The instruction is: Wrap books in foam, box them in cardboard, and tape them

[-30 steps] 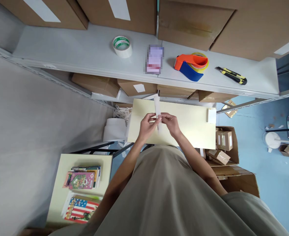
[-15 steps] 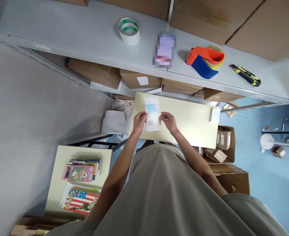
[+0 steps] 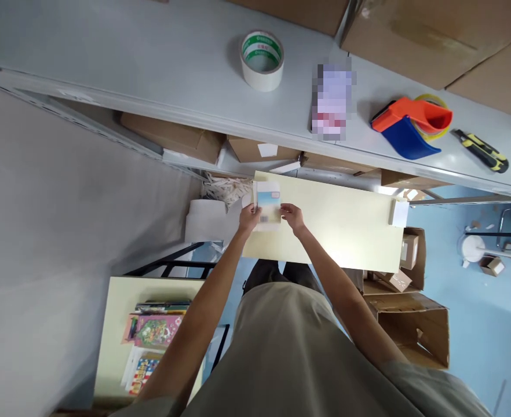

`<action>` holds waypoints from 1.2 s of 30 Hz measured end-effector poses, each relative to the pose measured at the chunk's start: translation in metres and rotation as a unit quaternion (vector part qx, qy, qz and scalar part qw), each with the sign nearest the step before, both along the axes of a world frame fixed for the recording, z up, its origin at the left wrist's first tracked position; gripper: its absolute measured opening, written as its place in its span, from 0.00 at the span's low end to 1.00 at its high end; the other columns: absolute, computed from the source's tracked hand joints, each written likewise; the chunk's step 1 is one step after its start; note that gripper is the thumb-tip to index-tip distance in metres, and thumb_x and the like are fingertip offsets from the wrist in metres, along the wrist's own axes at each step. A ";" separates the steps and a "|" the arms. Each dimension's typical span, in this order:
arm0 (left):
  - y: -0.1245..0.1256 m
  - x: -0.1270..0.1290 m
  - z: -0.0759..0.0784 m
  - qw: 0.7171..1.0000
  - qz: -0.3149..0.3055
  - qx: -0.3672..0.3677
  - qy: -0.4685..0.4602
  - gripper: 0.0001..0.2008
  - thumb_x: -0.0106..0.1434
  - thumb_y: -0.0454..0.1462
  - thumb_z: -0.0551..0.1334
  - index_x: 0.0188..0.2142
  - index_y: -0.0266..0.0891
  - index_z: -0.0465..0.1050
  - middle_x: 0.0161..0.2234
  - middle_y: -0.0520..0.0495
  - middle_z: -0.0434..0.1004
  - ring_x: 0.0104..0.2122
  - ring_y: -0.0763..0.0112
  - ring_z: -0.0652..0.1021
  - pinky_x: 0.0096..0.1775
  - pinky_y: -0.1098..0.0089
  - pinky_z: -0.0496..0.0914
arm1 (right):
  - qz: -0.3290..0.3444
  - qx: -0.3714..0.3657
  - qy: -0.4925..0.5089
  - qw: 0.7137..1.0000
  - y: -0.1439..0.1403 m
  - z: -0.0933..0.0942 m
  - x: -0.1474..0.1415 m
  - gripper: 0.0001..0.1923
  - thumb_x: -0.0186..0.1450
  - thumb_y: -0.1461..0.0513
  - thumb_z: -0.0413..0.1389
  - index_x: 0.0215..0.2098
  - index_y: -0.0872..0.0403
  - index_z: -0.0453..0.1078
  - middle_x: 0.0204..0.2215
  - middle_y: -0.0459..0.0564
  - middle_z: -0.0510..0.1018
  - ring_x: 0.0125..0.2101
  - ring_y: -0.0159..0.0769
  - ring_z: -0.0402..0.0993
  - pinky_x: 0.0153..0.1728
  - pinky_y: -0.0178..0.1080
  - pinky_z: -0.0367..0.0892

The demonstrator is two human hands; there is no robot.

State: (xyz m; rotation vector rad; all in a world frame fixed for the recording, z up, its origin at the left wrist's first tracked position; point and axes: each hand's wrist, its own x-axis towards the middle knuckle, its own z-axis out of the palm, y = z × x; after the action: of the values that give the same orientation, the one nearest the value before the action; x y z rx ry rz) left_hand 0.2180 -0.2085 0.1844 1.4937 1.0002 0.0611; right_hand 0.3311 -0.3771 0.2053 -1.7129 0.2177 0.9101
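Observation:
A thin book, pale blue and cream with a barcode near its lower corner, is held over the cream tabletop. White material shows around its edges; I cannot tell whether this is a wrapper or pages. My left hand is closed on the book's left edge, thumb lying on the cover. At the opposite edge, my right hand pinches the side with thumb and fingers.
On the grey shelf ahead are a tape roll, a blurred-out item, an orange-and-blue tape dispenser and a utility knife. Books lie on a side table at left. Open cartons stand at right.
The view has shifted, so the shelf items appear farther right and larger. My right hand has come in from just beside the book to its right edge. The cover now looks sharper.

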 end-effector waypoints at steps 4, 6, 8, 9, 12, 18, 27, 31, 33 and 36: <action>0.018 0.022 -0.022 0.998 -0.041 0.011 0.046 0.06 0.57 0.37 0.69 0.27 0.45 0.73 0.28 0.48 0.78 0.36 0.59 0.78 0.45 0.64 0.70 | -0.031 -0.019 0.010 0.999 0.017 -0.023 0.007 0.16 0.54 0.55 0.72 0.39 0.51 0.79 0.37 0.48 0.87 0.37 0.37 0.80 0.44 0.44 0.79; 0.020 0.030 -0.029 0.997 -0.051 0.008 0.054 0.04 0.57 0.37 0.69 0.29 0.44 0.75 0.31 0.46 0.81 0.38 0.57 0.80 0.47 0.63 0.72 | -0.043 -0.028 0.016 0.999 0.018 -0.029 0.009 0.16 0.55 0.55 0.72 0.38 0.50 0.78 0.35 0.47 0.86 0.37 0.38 0.81 0.46 0.45 0.79; 0.019 0.034 -0.033 0.997 -0.052 0.005 0.057 0.03 0.58 0.37 0.69 0.34 0.44 0.78 0.35 0.44 0.85 0.42 0.55 0.82 0.51 0.61 0.74 | -0.052 -0.036 0.020 0.998 0.016 -0.030 0.010 0.16 0.56 0.54 0.73 0.38 0.50 0.77 0.34 0.47 0.86 0.38 0.39 0.82 0.47 0.45 0.79; 0.017 0.033 -0.032 0.997 -0.050 0.005 0.056 0.05 0.59 0.37 0.69 0.37 0.44 0.80 0.39 0.43 0.87 0.45 0.54 0.83 0.54 0.60 0.75 | -0.055 -0.039 0.020 0.998 0.013 -0.029 0.009 0.16 0.57 0.54 0.73 0.38 0.50 0.77 0.34 0.48 0.86 0.39 0.39 0.83 0.48 0.46 0.79; 0.009 0.023 -0.024 0.999 -0.031 0.009 0.043 0.14 0.60 0.36 0.68 0.46 0.42 0.83 0.51 0.38 0.88 0.52 0.50 0.85 0.60 0.56 0.76 | -0.056 -0.038 0.015 0.998 0.002 -0.017 0.005 0.16 0.58 0.53 0.74 0.39 0.50 0.78 0.38 0.51 0.88 0.43 0.42 0.85 0.50 0.46 0.79; -0.016 -0.027 0.015 0.998 0.059 0.014 -0.022 0.28 0.50 0.27 0.66 0.51 0.42 0.85 0.56 0.38 0.88 0.50 0.50 0.86 0.55 0.54 0.81 | 0.006 -0.008 -0.002 1.000 -0.032 0.021 -0.010 0.19 0.57 0.50 0.75 0.40 0.50 0.80 0.44 0.55 0.90 0.44 0.44 0.87 0.50 0.46 0.79; -0.111 -0.168 0.079 0.945 0.297 0.031 -0.133 0.28 0.51 0.29 0.66 0.53 0.40 0.84 0.52 0.39 0.89 0.41 0.59 0.87 0.49 0.58 0.83 | 0.207 0.089 0.011 0.974 -0.069 0.052 -0.061 0.23 0.59 0.45 0.75 0.45 0.49 0.83 0.50 0.56 0.91 0.47 0.45 0.89 0.54 0.47 0.79; -0.167 -0.239 0.095 0.914 0.373 0.063 -0.143 0.23 0.51 0.31 0.69 0.49 0.42 0.85 0.47 0.42 0.90 0.38 0.61 0.87 0.48 0.59 0.83 | 0.298 0.108 0.030 0.948 -0.069 0.064 -0.106 0.23 0.61 0.45 0.75 0.45 0.50 0.83 0.50 0.56 0.91 0.47 0.44 0.89 0.54 0.47 0.79; -0.189 -0.268 0.099 0.899 0.410 0.068 -0.140 0.21 0.53 0.33 0.69 0.48 0.42 0.85 0.47 0.42 0.90 0.37 0.62 0.86 0.45 0.61 0.82 | 0.339 0.120 0.037 0.932 -0.069 0.071 -0.132 0.24 0.61 0.44 0.75 0.46 0.50 0.83 0.50 0.56 0.91 0.46 0.44 0.89 0.53 0.47 0.80; -0.211 -0.309 0.102 0.871 0.466 0.074 -0.136 0.19 0.55 0.35 0.67 0.47 0.40 0.85 0.47 0.40 0.90 0.36 0.63 0.85 0.41 0.62 0.82 | 0.400 0.138 0.044 0.905 -0.072 0.082 -0.174 0.27 0.59 0.42 0.76 0.47 0.50 0.83 0.50 0.56 0.91 0.46 0.45 0.89 0.53 0.46 0.80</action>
State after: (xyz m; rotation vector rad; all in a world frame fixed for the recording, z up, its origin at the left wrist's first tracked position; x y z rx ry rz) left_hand -0.0914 -0.4199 0.2864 0.9646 1.4153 1.0321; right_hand 0.1570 -0.4487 0.2873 -1.4851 -0.5828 1.5292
